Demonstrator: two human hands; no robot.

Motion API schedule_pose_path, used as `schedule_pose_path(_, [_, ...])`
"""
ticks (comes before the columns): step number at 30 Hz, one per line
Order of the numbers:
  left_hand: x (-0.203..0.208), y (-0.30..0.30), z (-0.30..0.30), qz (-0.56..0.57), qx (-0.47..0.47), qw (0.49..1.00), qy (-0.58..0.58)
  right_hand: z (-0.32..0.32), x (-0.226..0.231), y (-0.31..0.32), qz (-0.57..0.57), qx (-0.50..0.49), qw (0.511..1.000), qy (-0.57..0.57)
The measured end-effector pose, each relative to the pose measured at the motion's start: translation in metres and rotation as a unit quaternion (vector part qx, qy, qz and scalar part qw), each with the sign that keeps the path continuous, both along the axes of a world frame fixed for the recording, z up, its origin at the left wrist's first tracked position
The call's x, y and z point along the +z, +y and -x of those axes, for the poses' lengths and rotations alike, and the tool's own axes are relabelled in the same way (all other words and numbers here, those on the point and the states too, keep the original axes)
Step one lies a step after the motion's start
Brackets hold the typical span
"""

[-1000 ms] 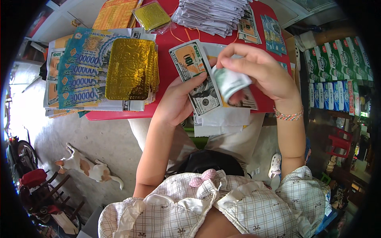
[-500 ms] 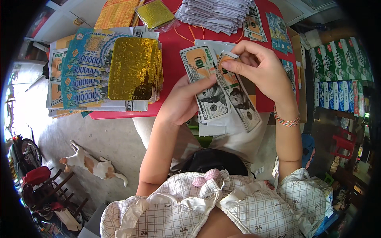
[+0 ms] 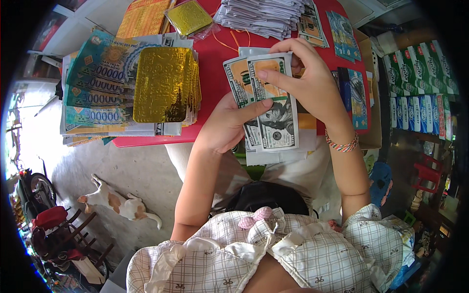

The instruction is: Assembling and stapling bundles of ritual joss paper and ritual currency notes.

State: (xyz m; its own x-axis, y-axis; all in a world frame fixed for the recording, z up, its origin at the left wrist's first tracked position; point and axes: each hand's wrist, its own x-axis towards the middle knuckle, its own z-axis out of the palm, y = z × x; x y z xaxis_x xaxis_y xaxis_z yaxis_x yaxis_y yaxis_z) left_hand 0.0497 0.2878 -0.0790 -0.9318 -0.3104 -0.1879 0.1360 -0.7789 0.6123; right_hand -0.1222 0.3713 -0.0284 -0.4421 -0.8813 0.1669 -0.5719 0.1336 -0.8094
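My left hand (image 3: 225, 122) grips a small fan of paper banknotes from the side, its thumb pressed across the front. The foremost banknote (image 3: 277, 117), grey-white with an orange patch, lies almost upright over another banknote (image 3: 236, 73) that shows to its left. Behind them are folded white sheets (image 3: 261, 157), partly hidden. With thumb and fingers, my right hand (image 3: 310, 80) pinches the upper right part of the front banknote. Left of my hands, a stack of shiny gold embossed sheets (image 3: 163, 85) rests on fanned blue-green notes (image 3: 95, 100) and white paper.
The red table (image 3: 211, 63) also bears a tall pile of folded white papers (image 3: 259, 17), an orange-yellow bundle (image 3: 144, 19), a wrapped gold packet (image 3: 189, 17) and blue-green notes (image 3: 344, 36) at right. A cat (image 3: 117, 201) lies on the floor at left; boxed goods (image 3: 420, 68) stand at right.
The front banknote, slanted and angled away to the right before, now lies straighter over the others with my left thumb on it. My right hand has shifted slightly up and left.
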Motion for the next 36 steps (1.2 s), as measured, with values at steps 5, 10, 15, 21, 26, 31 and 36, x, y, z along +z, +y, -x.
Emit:
schedule_pose_path(5, [0.002, -0.001, -0.003, -0.004, -0.01, 1.0, -0.009, 0.004, 0.005, 0.002, -0.003, 0.068, 0.961, -0.269])
schedule_pose_path(10, [0.008, 0.004, -0.003, 0.03, -0.016, 0.999, -0.038, 0.006, 0.009, 0.009, 0.006, 0.09, 0.946, -0.312])
schedule_pose_path(15, [0.033, 0.016, -0.02, 0.084, -0.065, 0.994, -0.039, 0.014, 0.006, 0.036, 0.07, 0.062, 0.943, -0.318])
schedule_pose_path(21, [0.047, 0.013, -0.035, 0.219, 0.08, 0.971, -0.058, 0.025, -0.014, 0.057, 0.119, -0.106, 0.921, -0.355])
schedule_pose_path(26, [0.015, 0.026, -0.008, 0.456, 0.201, 0.86, -0.108, 0.008, -0.033, 0.06, 0.159, -0.128, 0.879, -0.431])
schedule_pose_path(31, [0.0, 0.032, 0.001, 0.477, 0.237, 0.838, -0.119, 0.006, -0.033, 0.057, 0.174, -0.078, 0.864, -0.465])
schedule_pose_path(36, [-0.006, 0.032, 0.006, 0.453, 0.236, 0.854, -0.101, -0.005, -0.034, 0.053, 0.165, -0.105, 0.88, -0.434])
